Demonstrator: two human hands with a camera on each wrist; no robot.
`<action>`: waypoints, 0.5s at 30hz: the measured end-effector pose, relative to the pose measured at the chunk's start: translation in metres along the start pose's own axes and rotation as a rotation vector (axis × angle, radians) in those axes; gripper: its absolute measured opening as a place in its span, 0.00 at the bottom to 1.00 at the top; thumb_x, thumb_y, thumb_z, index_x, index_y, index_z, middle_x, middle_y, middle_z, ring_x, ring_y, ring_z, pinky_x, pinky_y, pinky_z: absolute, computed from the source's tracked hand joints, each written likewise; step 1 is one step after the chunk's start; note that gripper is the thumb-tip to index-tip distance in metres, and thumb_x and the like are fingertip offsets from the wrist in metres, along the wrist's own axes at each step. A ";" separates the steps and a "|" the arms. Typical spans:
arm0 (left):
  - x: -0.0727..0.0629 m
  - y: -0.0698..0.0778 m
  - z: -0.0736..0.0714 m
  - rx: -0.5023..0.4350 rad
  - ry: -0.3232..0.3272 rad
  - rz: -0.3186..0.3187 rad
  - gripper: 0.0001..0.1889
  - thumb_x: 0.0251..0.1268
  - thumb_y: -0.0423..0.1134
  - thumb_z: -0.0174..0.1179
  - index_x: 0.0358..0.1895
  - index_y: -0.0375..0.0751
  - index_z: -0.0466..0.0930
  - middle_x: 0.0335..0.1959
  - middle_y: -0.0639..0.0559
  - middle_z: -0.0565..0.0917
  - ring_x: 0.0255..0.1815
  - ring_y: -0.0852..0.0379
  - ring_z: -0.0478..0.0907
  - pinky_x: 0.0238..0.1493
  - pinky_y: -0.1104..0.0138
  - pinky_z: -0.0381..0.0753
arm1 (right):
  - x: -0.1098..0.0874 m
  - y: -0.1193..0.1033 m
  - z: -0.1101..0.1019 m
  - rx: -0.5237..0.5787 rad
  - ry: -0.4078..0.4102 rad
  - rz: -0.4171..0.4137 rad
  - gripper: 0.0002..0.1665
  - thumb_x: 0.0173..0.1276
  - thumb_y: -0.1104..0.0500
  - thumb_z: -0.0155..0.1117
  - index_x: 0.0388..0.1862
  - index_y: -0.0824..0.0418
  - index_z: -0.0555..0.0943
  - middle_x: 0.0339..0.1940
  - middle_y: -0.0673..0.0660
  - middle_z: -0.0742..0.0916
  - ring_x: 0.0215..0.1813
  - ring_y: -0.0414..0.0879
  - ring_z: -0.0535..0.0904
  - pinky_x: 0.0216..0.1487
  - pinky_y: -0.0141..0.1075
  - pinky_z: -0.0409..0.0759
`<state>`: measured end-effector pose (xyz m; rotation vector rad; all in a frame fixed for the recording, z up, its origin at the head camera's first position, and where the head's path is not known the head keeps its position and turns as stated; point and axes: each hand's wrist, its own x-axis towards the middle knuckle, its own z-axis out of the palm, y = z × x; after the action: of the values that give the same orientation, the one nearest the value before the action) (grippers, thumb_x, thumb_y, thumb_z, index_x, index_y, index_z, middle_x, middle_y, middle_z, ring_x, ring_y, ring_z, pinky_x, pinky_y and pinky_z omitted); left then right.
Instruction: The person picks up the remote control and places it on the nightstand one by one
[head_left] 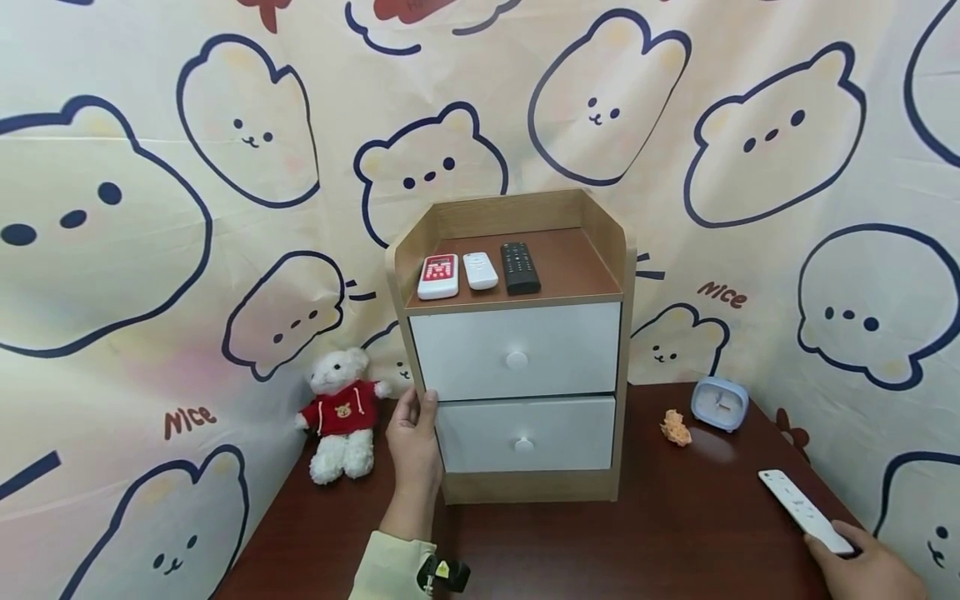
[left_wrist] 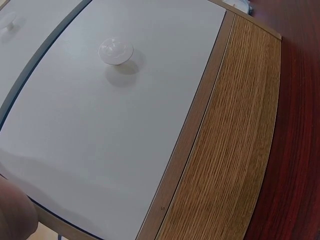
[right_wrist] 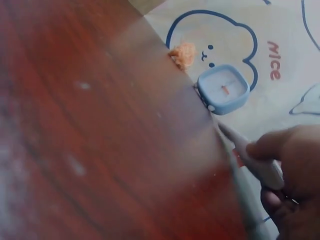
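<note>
A small wooden drawer cabinet [head_left: 531, 487] with two white drawers stands on the table, both drawers closed. My left hand [head_left: 417, 442] holds its left side edge, with the thumb at the front. The left wrist view has a bit of that hand [left_wrist: 15, 212] at the lower left corner, beside a drawer front [left_wrist: 110, 145] with a round knob [left_wrist: 115, 51]. At the table's right edge, my right hand [head_left: 870, 567] grips a long white remote control [head_left: 802, 508] by its near end. That remote [right_wrist: 257, 162] looks blurred in the right wrist view.
On the cabinet top lie a red-and-white remote [head_left: 438, 277], a small white remote [head_left: 480, 271] and a black remote [head_left: 520, 268]. A white teddy bear [head_left: 344, 421] in red sits left. At right are a blue clock [head_left: 720, 404] and a crumpled orange thing [head_left: 676, 427].
</note>
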<state>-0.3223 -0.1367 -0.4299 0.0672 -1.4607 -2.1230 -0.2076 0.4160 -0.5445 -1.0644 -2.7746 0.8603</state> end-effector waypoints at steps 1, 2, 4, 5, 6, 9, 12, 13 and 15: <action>0.000 0.000 0.000 0.004 -0.002 0.000 0.25 0.79 0.42 0.69 0.72 0.36 0.80 0.68 0.45 0.85 0.65 0.61 0.80 0.63 0.77 0.80 | -0.003 -0.002 -0.001 0.030 -0.011 0.010 0.47 0.76 0.40 0.68 0.78 0.73 0.69 0.65 0.80 0.81 0.60 0.74 0.80 0.58 0.63 0.82; 0.000 0.000 0.001 0.004 -0.005 -0.001 0.25 0.78 0.42 0.69 0.73 0.37 0.80 0.68 0.46 0.85 0.65 0.61 0.80 0.63 0.77 0.80 | -0.006 -0.005 -0.002 0.064 -0.010 0.020 0.48 0.76 0.38 0.68 0.78 0.72 0.70 0.65 0.80 0.81 0.59 0.73 0.80 0.56 0.62 0.82; 0.000 0.000 0.001 0.010 -0.005 -0.002 0.26 0.79 0.42 0.69 0.73 0.37 0.80 0.68 0.45 0.85 0.65 0.61 0.80 0.63 0.77 0.80 | -0.014 -0.012 -0.001 0.175 0.014 0.029 0.49 0.73 0.37 0.72 0.75 0.73 0.74 0.61 0.79 0.84 0.53 0.69 0.82 0.45 0.52 0.85; 0.000 0.000 0.001 0.010 -0.004 -0.003 0.26 0.79 0.42 0.69 0.73 0.36 0.80 0.68 0.45 0.85 0.65 0.61 0.80 0.63 0.77 0.80 | -0.019 -0.017 0.000 0.234 0.029 0.028 0.48 0.72 0.36 0.73 0.74 0.73 0.76 0.58 0.78 0.86 0.49 0.65 0.84 0.39 0.46 0.85; 0.000 0.000 0.001 0.009 -0.001 -0.004 0.25 0.79 0.42 0.69 0.73 0.36 0.80 0.68 0.45 0.85 0.65 0.61 0.80 0.63 0.77 0.80 | -0.024 -0.023 0.001 0.297 0.045 0.022 0.48 0.71 0.36 0.75 0.73 0.72 0.78 0.57 0.77 0.87 0.45 0.61 0.84 0.35 0.42 0.84; 0.001 -0.001 0.001 0.005 0.009 0.001 0.25 0.79 0.40 0.69 0.72 0.35 0.80 0.67 0.45 0.85 0.64 0.61 0.80 0.62 0.77 0.80 | -0.042 -0.045 0.005 0.466 0.092 -0.019 0.44 0.69 0.39 0.79 0.69 0.70 0.82 0.42 0.67 0.92 0.36 0.46 0.81 0.25 0.31 0.76; 0.000 -0.002 0.001 0.004 0.013 0.012 0.25 0.79 0.40 0.69 0.72 0.34 0.80 0.68 0.44 0.85 0.65 0.62 0.80 0.62 0.77 0.79 | -0.065 -0.068 0.009 0.607 0.093 -0.064 0.40 0.70 0.40 0.80 0.70 0.65 0.83 0.34 0.45 0.91 0.32 0.36 0.76 0.27 0.30 0.76; 0.000 -0.002 0.001 0.007 0.012 0.016 0.25 0.79 0.40 0.68 0.72 0.34 0.80 0.68 0.44 0.85 0.65 0.62 0.80 0.63 0.77 0.79 | -0.072 -0.077 0.010 0.684 0.085 -0.075 0.36 0.71 0.43 0.80 0.69 0.63 0.84 0.33 0.40 0.89 0.32 0.35 0.75 0.27 0.30 0.75; 0.000 -0.001 0.001 0.011 0.010 0.018 0.25 0.79 0.40 0.68 0.72 0.34 0.80 0.68 0.43 0.85 0.65 0.62 0.80 0.62 0.78 0.79 | -0.088 -0.094 0.013 0.904 0.056 -0.121 0.27 0.73 0.51 0.79 0.66 0.61 0.86 0.32 0.38 0.88 0.34 0.34 0.77 0.30 0.28 0.78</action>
<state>-0.3234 -0.1351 -0.4306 0.0686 -1.4619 -2.0974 -0.2002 0.2972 -0.4945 -0.7040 -1.9513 1.7508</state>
